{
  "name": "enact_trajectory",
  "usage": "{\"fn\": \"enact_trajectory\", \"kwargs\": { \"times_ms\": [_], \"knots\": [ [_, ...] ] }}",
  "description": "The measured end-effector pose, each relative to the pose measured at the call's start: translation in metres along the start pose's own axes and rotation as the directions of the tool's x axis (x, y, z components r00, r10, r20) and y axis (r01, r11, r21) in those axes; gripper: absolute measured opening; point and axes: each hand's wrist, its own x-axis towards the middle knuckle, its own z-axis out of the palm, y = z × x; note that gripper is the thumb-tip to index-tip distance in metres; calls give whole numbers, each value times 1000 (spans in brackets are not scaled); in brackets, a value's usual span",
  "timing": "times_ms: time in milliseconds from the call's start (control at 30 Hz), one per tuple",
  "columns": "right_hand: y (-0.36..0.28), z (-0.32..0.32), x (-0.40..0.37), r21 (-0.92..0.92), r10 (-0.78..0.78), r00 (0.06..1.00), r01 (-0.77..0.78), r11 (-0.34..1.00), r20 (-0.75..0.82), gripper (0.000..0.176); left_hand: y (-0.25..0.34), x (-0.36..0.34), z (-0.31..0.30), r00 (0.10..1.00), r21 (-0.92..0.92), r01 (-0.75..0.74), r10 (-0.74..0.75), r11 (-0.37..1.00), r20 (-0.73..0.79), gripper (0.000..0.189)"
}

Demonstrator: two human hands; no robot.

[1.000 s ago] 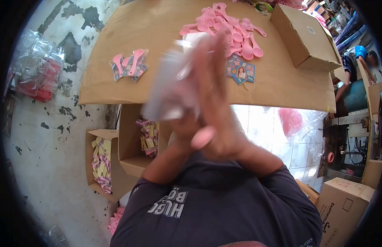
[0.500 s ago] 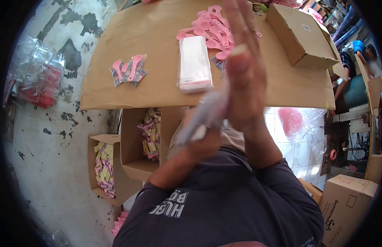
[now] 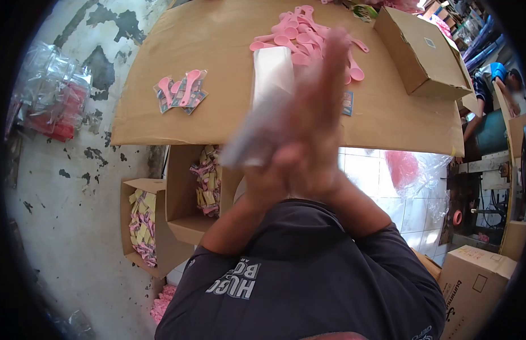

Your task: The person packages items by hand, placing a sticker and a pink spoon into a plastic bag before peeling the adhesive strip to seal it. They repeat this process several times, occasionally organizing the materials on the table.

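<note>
Both hands are blurred by motion and meet above the table's near edge. My left hand [image 3: 268, 178] is closed on a translucent plastic bag [image 3: 246, 139], which sticks out to the left. Against it, my right hand [image 3: 322, 122] points up with its fingers stretched out; I make out nothing held in it. Behind them lie a stack of clear bags [image 3: 272, 71], partly hidden, and a pile of pink spoons [image 3: 297, 34]. A small printed card [image 3: 347, 103] lies right of my right hand. Bagged pink spoons with cards [image 3: 186, 93] rest at the left.
The brown-covered table [image 3: 217, 56] bears a cardboard box [image 3: 418, 54] at right. Open boxes of small wrapped pieces [image 3: 143, 226] stand below left. Plastic packets [image 3: 59, 102] lie far left. Another person [image 3: 498, 85] is at the far right, above a labelled carton [image 3: 475, 289].
My hands have shifted slightly left and down, with the plastic bag still in my left hand. The card right of my right hand shows more fully. The view has shifted slightly.
</note>
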Motion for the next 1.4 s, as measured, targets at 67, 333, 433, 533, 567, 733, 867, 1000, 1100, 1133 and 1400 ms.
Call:
{"fn": "enact_trajectory", "kwargs": {
  "times_ms": [67,333,433,533,567,733,867,1000,1100,1133,1400],
  "knots": [
    [-15,4,-21,64,39,990,-48,997,139,69,33,22,-10,966,-411,210,-253,887,-50,60],
    [12,-47,-50,-26,382,921,-381,924,78,46,51,78,-18,992,-373,-9,-39,928,-122,55],
    [19,-59,-27,139,457,882,-441,887,-116,41,50,74,-17,993,-330,3,-43,944,-114,52],
    [13,-53,7,298,303,944,-254,920,-132,46,52,70,-11,996,-313,37,-62,949,-68,51],
    [9,-48,12,297,300,944,-251,921,-135,46,53,69,-9,997,-319,57,-73,946,-38,52],
    [6,-41,12,258,501,701,-678,688,508,35,60,71,-7,992,-417,113,-128,902,-8,51],
    [5,-46,-2,343,512,660,-738,582,550,31,65,76,-11,982,-325,158,-183,932,-47,50],
    [-5,-53,-10,253,611,489,-865,434,623,28,52,79,-16,997,-64,38,-42,997,-69,49],
    [-7,-41,-17,281,669,559,-827,486,490,25,53,77,-12,978,-325,157,-193,932,-81,46],
    [-8,-36,-20,280,647,707,-708,649,288,23,53,77,-13,971,-381,179,-226,907,-81,44],
    [1,-39,-14,60,556,823,-564,823,116,16,44,71,-19,977,-253,155,-186,955,-100,48]
  ]
}}
